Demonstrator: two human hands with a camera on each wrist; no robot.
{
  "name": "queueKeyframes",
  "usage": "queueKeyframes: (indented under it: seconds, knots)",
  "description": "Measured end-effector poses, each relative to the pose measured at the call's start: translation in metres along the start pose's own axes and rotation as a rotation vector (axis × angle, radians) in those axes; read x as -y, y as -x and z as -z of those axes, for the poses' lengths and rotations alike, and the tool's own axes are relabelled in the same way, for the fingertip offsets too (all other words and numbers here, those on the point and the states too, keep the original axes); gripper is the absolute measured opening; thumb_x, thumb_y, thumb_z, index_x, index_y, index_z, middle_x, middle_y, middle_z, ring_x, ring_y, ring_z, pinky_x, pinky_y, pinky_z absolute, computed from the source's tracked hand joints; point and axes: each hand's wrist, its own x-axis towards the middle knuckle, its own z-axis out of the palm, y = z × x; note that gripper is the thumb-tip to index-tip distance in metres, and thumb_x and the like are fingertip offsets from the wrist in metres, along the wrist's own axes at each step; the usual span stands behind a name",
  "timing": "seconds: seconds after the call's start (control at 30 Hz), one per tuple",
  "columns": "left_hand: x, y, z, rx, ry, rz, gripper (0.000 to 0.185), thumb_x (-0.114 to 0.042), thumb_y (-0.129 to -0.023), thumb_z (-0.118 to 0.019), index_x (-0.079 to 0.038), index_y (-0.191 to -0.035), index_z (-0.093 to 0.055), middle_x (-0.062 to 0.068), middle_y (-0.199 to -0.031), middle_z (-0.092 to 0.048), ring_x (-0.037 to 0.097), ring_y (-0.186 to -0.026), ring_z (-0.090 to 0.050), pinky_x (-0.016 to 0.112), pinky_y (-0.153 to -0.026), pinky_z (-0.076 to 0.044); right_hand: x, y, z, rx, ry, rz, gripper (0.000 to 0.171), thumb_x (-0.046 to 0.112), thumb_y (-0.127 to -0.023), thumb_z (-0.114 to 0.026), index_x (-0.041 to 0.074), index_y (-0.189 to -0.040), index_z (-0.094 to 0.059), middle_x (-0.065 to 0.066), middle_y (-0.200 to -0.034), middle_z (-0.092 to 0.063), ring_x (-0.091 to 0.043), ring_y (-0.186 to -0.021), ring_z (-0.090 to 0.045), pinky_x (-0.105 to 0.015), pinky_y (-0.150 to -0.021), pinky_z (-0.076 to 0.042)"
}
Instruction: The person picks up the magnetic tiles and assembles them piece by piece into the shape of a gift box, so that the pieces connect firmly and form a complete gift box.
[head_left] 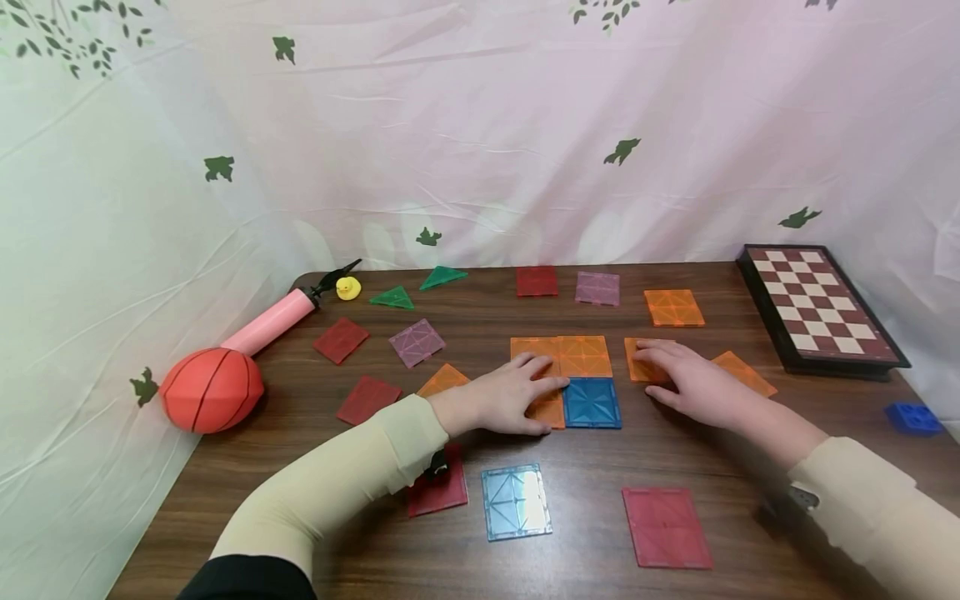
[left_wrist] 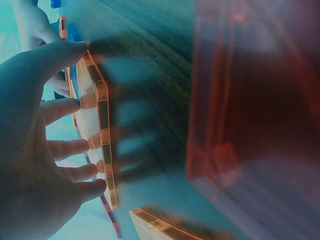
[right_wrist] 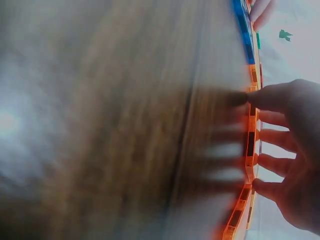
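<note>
Three orange square magnetic tiles [head_left: 585, 357] and a blue tile [head_left: 592, 403] lie flat, edge to edge, in a two-by-two block. My left hand [head_left: 506, 398] rests on the block's left side, fingers spread over the orange tiles and thumb at the near edge. In the left wrist view, the fingertips touch the face of an orange tile [left_wrist: 102, 107]. To the right, across a small gap, my right hand [head_left: 697, 382] touches a single orange tile [head_left: 636, 367] with extended fingers. Part of that tile is hidden beneath the hand. Another orange tile [head_left: 746, 373] lies just beyond its wrist.
Red tiles [head_left: 341, 340], purple tiles [head_left: 597, 287], green triangles [head_left: 442, 277] and a light-blue tile [head_left: 517, 502] lie around. A chessboard [head_left: 825, 304] and blue toy brick [head_left: 913, 418] sit right. A red ball [head_left: 212, 390], pink pump [head_left: 270, 323] and yellow duck [head_left: 348, 288] are left.
</note>
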Motion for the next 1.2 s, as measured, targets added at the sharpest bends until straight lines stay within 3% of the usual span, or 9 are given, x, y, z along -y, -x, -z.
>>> queueKeyframes:
  seconds: [0.3,0.77,0.97,1.2]
  knots:
    - [0.001,-0.002,-0.002,-0.004,-0.013,-0.001,0.075,-0.054,-0.099,-0.059,-0.024,-0.162,-0.033,0.015,-0.166,-0.020,0.038,-0.151,-0.019,0.042,-0.121,-0.023,0.010,0.014,-0.004,-0.019,0.006,0.048,0.044,0.004,-0.091,-0.076,0.004,-0.133,-0.063,-0.019,-0.143,-0.055,-0.040,-0.130,-0.051,-0.061,-0.101,-0.045]
    - [0.001,-0.002,-0.001,-0.013,-0.025,-0.006,0.075,-0.054,-0.099,-0.060,-0.023,-0.161,-0.034,0.016,-0.166,-0.021,0.037,-0.151,-0.020,0.041,-0.121,-0.023,0.023,0.030,-0.006,0.010,0.026,0.063,0.043,0.015,-0.089,-0.080,0.014,-0.131,-0.067,-0.013,-0.142,-0.057,-0.038,-0.129,-0.051,-0.060,-0.097,-0.048]
    - [-0.001,0.000,0.000,-0.018,-0.022,-0.003,0.074,-0.053,-0.098,-0.061,-0.022,-0.161,-0.035,0.016,-0.165,-0.022,0.037,-0.150,-0.022,0.041,-0.120,-0.024,0.023,0.028,-0.006,-0.005,0.040,0.073,0.042,0.014,-0.089,-0.080,0.013,-0.129,-0.068,-0.013,-0.141,-0.058,-0.036,-0.128,-0.053,-0.058,-0.097,-0.049]
    - [0.000,-0.001,-0.001,-0.021,-0.018,-0.009,0.074,-0.052,-0.098,-0.061,-0.022,-0.161,-0.036,0.016,-0.165,-0.023,0.036,-0.150,-0.023,0.041,-0.120,-0.025,0.019,0.010,-0.003,-0.022,0.039,0.076,0.040,0.010,-0.090,-0.078,0.007,-0.129,-0.067,-0.017,-0.139,-0.059,-0.039,-0.127,-0.053,-0.060,-0.100,-0.046]
